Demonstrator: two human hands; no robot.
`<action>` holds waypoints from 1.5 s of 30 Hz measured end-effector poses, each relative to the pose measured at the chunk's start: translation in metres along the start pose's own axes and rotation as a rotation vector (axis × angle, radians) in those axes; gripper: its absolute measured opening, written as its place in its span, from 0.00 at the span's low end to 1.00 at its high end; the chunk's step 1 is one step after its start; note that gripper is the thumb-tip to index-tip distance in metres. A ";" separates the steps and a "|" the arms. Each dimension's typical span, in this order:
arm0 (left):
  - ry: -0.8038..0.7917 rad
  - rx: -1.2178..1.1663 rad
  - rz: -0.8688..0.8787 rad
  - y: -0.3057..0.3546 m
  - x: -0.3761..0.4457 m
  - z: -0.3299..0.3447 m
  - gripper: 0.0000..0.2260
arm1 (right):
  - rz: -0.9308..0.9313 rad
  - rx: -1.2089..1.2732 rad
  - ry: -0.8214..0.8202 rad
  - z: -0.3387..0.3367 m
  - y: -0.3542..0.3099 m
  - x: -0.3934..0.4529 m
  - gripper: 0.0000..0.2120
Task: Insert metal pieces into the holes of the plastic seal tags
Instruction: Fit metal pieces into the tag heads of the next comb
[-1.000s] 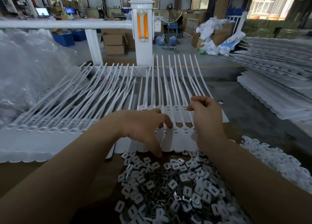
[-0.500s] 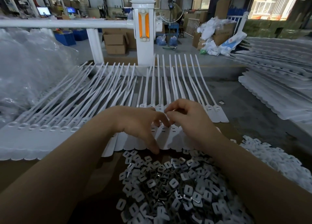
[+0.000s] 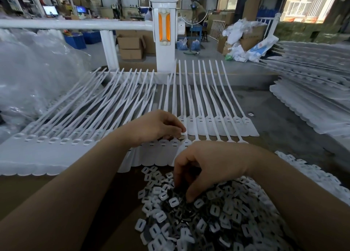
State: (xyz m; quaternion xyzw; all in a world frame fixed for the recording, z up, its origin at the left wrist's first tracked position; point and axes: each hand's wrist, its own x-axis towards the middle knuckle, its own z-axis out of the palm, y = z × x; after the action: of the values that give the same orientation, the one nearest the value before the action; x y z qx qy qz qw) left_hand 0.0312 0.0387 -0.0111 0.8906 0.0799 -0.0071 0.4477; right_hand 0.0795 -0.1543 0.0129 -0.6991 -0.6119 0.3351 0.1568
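Rows of white plastic seal tags (image 3: 217, 122) lie on the table, long tails pointing away from me. My left hand (image 3: 157, 126) rests on the tag heads in the middle row, and its curled fingertips pinch a small white piece over a tag hole. My right hand (image 3: 204, 165) reaches down into the pile of small metal and white pieces (image 3: 208, 213) near me, fingers curled among them. What those fingers hold is hidden.
A bundle of tags with open holes (image 3: 47, 143) lies at the left. Clear plastic bags (image 3: 34, 76) pile up far left. More tag stacks (image 3: 312, 99) fill the right. A white fence post (image 3: 164, 33) stands behind the table.
My right hand has drawn back from the tag row, where it met the left hand, down into the pile of pieces. My left hand stays on the tags.
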 end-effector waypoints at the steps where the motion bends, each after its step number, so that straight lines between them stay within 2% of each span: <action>1: 0.003 0.001 -0.002 0.000 0.000 0.001 0.05 | 0.006 -0.014 0.004 0.001 0.000 0.001 0.10; 13: 0.031 0.027 -0.014 0.006 0.000 0.005 0.04 | 0.006 -0.013 0.059 0.005 0.000 0.002 0.04; 17: 0.034 0.063 0.007 0.010 0.001 0.007 0.05 | -0.002 0.012 0.136 0.003 0.003 0.001 0.02; 21: -0.003 0.026 0.025 0.019 0.001 0.011 0.05 | 0.046 0.134 0.382 -0.004 0.013 0.000 0.01; 25: -0.141 -0.295 -0.102 0.024 0.001 0.010 0.06 | 0.095 0.311 0.729 -0.008 0.024 0.000 0.03; 29: -0.194 -0.544 -0.164 0.025 -0.001 0.007 0.11 | 0.120 0.272 0.877 -0.007 0.028 0.004 0.02; 33: -0.169 -0.670 -0.193 0.026 -0.002 0.008 0.13 | 0.116 0.259 0.907 -0.009 0.030 0.004 0.02; 36: -0.042 -0.705 -0.186 0.028 -0.002 0.009 0.14 | 0.132 0.311 0.915 -0.010 0.033 0.003 0.03; 39: 0.047 -0.649 -0.151 0.031 -0.003 0.010 0.11 | 0.185 0.361 0.915 -0.012 0.037 0.001 0.03; 45: 0.098 -0.497 -0.103 0.037 -0.005 0.014 0.10 | 0.292 0.437 0.857 -0.013 0.038 -0.001 0.03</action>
State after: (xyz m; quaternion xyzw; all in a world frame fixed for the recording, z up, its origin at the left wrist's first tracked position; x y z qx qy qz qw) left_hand 0.0322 0.0048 0.0107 0.7471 0.1462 0.0331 0.6476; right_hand 0.1165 -0.1599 -0.0009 -0.8029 -0.3040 0.1563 0.4883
